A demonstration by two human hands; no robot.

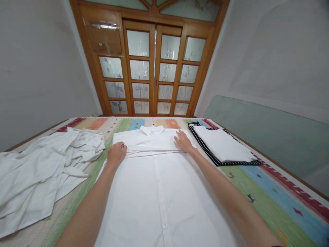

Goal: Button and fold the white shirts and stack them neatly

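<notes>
A white button-up shirt (144, 185) lies front side up before me, its collar (151, 130) at the far end. Across the chest, below the collar, runs a folded band of white cloth, likely the sleeves. At the left end of this band my left hand (117, 153) is closed, its fingers curled around the cloth edge. My right hand (183, 140) rests on the right part of the band with fingers spread and lying flat. The shirt's lower end passes out of view at the bottom.
A crumpled white garment (48, 164) lies to the left. On the right sits a folded white garment (222, 142) on top of a black-and-white striped one (218, 162). A patterned cloth (259, 192) covers the surface; beyond stand wooden doors (154, 68) with glass panes.
</notes>
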